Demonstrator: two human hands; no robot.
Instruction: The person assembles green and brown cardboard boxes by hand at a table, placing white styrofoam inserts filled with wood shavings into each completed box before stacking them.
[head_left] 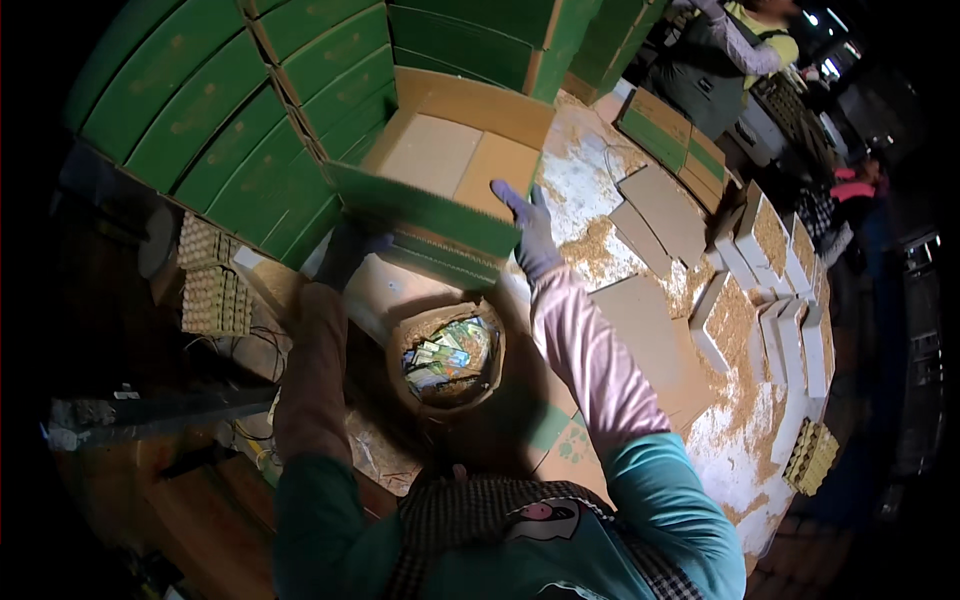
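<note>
A green cardboard box (425,208), open at the top and brown inside, is in front of me between my two gloved hands. My right hand (535,228) grips its near right corner, thumb and finger reaching over the rim. At the near left corner, my left hand (350,250) holds the box from the side; it lies in shadow and its fingers are partly hidden. Flat cardboard flaps line the box's bottom, and nothing else shows inside. Below the box, close to my body, stands a round-mouthed container (400,385) with green and blue paper slips in it.
Stacked green boxes (240,130) rise at the left and back. Egg trays (215,300) sit at the left. Cardboard sheets (660,215), a folded carton (670,135) and white trays of brown grain (765,240) cover the right side. Another person (715,70) works at the back right.
</note>
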